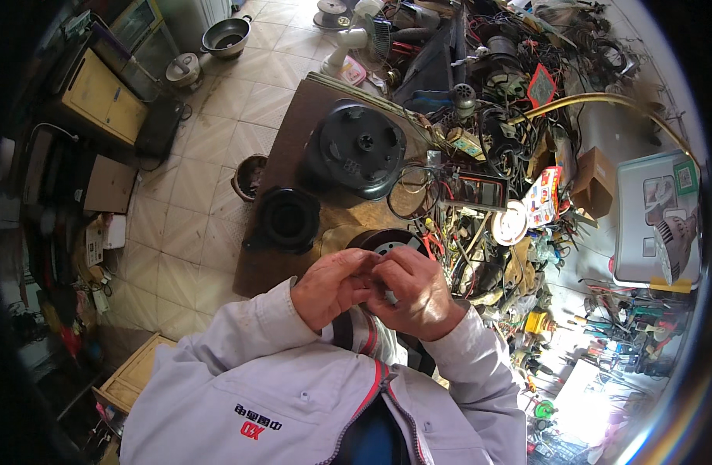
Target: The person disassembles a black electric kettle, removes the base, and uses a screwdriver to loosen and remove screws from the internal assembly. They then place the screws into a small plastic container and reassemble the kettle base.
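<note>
Head view: two bare hands are meeting low over the near edge of a brown wooden table (290,147). The left hand (333,287) is bending its fingers in, and the right hand (416,291) is curling its fingers too, so the tips are touching or almost touching. They seem to be pinching something small, but the hands are hiding it, so I cannot tell what it is or if it is there at all. Just past the fingers, a round dark part (369,239) with an open top is sitting by the near edge, partly covered by the hands. A black ring-shaped part (288,219) is lying by the left edge, and a big black tub (360,143) is standing toward the far edge. Red-handled pliers (433,242) are lying by the right edge, close to the right hand. My guess is that the hands are doing a small, careful finger job, getting some little piece ready. The next move is likely calling for a steady pinch and a clear look at the fingertips.
</note>
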